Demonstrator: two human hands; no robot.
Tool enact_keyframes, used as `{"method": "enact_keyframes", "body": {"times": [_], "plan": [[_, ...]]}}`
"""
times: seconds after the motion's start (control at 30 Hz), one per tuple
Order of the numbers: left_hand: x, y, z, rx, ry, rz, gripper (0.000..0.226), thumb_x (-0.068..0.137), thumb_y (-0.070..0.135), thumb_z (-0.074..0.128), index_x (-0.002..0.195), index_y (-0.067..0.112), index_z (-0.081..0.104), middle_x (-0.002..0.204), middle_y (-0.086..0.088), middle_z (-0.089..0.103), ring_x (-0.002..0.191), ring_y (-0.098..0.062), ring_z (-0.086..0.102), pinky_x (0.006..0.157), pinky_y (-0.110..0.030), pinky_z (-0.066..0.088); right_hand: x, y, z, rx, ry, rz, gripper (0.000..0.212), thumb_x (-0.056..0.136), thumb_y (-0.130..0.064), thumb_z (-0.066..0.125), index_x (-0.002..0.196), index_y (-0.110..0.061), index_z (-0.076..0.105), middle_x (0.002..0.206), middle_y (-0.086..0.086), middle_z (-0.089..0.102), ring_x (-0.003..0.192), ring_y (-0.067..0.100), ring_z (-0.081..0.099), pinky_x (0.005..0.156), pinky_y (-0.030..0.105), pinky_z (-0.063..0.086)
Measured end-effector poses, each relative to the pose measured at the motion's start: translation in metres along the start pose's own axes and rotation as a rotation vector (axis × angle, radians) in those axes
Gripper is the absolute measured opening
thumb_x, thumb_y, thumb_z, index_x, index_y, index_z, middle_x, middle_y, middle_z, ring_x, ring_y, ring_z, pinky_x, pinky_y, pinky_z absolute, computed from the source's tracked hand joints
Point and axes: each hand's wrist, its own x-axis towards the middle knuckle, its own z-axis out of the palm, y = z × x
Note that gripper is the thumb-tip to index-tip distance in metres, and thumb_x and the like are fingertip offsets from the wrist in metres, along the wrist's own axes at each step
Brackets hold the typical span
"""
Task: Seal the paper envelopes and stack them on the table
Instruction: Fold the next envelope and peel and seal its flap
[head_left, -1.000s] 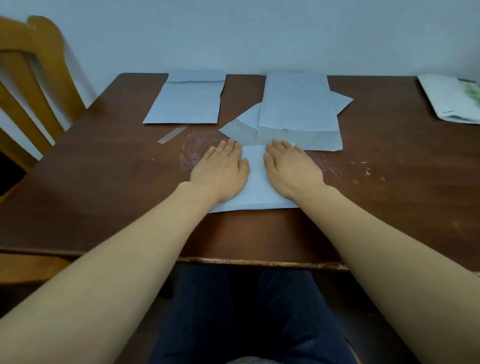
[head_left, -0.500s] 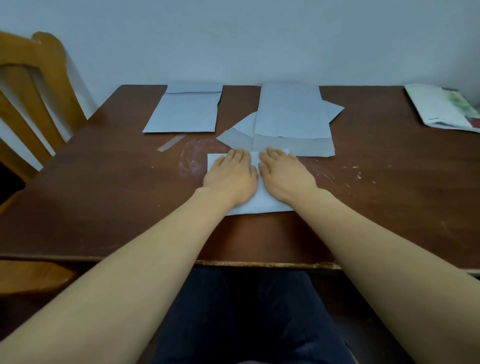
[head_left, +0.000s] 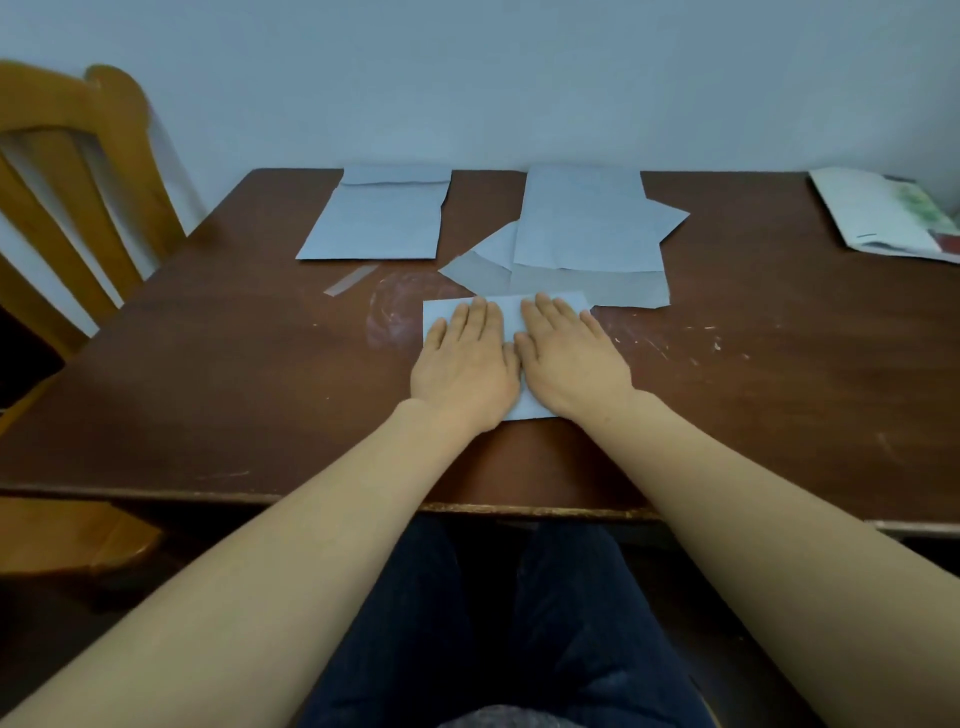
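A white envelope (head_left: 511, 317) lies flat on the brown table (head_left: 218, 395) near its front edge. My left hand (head_left: 467, 364) and my right hand (head_left: 569, 361) press down on it side by side, palms flat, fingers straight and pointing away from me. Most of the envelope is hidden under them. Behind it lies a loose pile of grey envelopes (head_left: 582, 234), overlapping at different angles. Another grey envelope (head_left: 376, 218) with its flap open rests apart at the back left.
A strip of tape (head_left: 350, 279) and a whitish smear (head_left: 395, 312) mark the table left of the envelope. A printed booklet (head_left: 883, 215) lies at the back right corner. A wooden chair (head_left: 78, 197) stands at the left, and a wall runs behind the table.
Both hands have slid forward along the white envelope, from its near end up to its far edge, and moved closer together. The view has tilted slightly.
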Motion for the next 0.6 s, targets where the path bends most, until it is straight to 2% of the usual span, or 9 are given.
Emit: {"method": "enact_keyframes", "body": {"times": [0.13, 0.27, 0.37, 0.4, 0.47, 0.53, 0.6], "plan": [[-0.008, -0.017, -0.003, -0.039, 0.030, 0.016, 0.057, 0.101, 0.032, 0.016, 0.149, 0.008, -0.001, 0.159, -0.007, -0.004, 0.147, -0.018, -0.004, 0.119, -0.034, -0.001, -0.005, 0.019, -0.003, 0.019, 0.037, 0.021, 0.053, 0.101, -0.034, 0.017, 0.150, -0.014, 0.011, 0.159, 0.004, 0.008, 0.147, 0.017, 0.007, 0.118, 0.035, 0.003], [-0.017, -0.035, -0.010, 0.009, -0.007, -0.044, 0.056, 0.101, 0.032, 0.015, 0.149, 0.008, 0.000, 0.160, -0.009, -0.002, 0.147, -0.020, -0.002, 0.119, -0.035, -0.001, -0.010, 0.033, -0.013, -0.004, -0.015, 0.064, 0.052, 0.102, -0.033, 0.016, 0.149, -0.013, 0.012, 0.159, 0.006, 0.008, 0.147, 0.017, 0.007, 0.118, 0.036, 0.000], [-0.023, -0.029, -0.020, 0.044, 0.098, 0.078, 0.059, 0.098, 0.029, 0.025, 0.150, 0.009, 0.005, 0.160, -0.006, 0.000, 0.147, -0.019, -0.003, 0.118, -0.032, -0.005, -0.019, 0.037, -0.030, 0.187, 0.046, -0.006, 0.052, 0.100, -0.029, 0.033, 0.148, -0.014, 0.022, 0.159, 0.003, 0.011, 0.146, 0.017, 0.011, 0.117, 0.032, 0.007], [-0.024, -0.024, -0.023, -0.006, 0.086, 0.180, 0.061, 0.097, 0.030, 0.031, 0.150, 0.012, 0.006, 0.160, -0.004, -0.001, 0.147, -0.017, -0.005, 0.117, -0.030, -0.006, -0.023, 0.038, -0.037, 0.310, 0.035, -0.034, 0.053, 0.097, -0.029, 0.042, 0.147, -0.018, 0.026, 0.158, -0.001, 0.015, 0.145, 0.015, 0.015, 0.116, 0.029, 0.012], [-0.027, -0.012, -0.027, -0.080, -0.044, 0.358, 0.070, 0.093, 0.034, 0.042, 0.150, 0.017, 0.006, 0.160, 0.001, -0.001, 0.147, -0.011, -0.005, 0.116, -0.024, -0.005, -0.031, 0.039, -0.050, 0.468, -0.085, -0.063, 0.059, 0.089, -0.031, 0.058, 0.143, -0.024, 0.035, 0.154, -0.006, 0.028, 0.139, 0.012, 0.029, 0.110, 0.023, 0.023], [-0.028, -0.007, -0.025, -0.074, -0.149, 0.404, 0.078, 0.090, 0.040, 0.050, 0.151, 0.020, 0.006, 0.160, 0.003, 0.001, 0.146, -0.009, -0.002, 0.115, -0.022, -0.002, -0.036, 0.042, -0.056, 0.380, -0.243, -0.088, 0.072, 0.079, -0.033, 0.071, 0.141, -0.027, 0.036, 0.149, -0.008, 0.036, 0.134, 0.011, 0.035, 0.103, 0.020, 0.026], [-0.026, -0.008, -0.024, -0.083, -0.171, 0.355, 0.078, 0.088, 0.043, 0.053, 0.150, 0.023, 0.010, 0.159, 0.007, 0.005, 0.146, -0.006, 0.003, 0.115, -0.022, 0.003, -0.038, 0.044, -0.055, 0.300, -0.298, -0.101, 0.080, 0.070, -0.034, 0.079, 0.140, -0.028, 0.039, 0.145, -0.010, 0.038, 0.133, 0.011, 0.036, 0.100, 0.020, 0.027]]}}
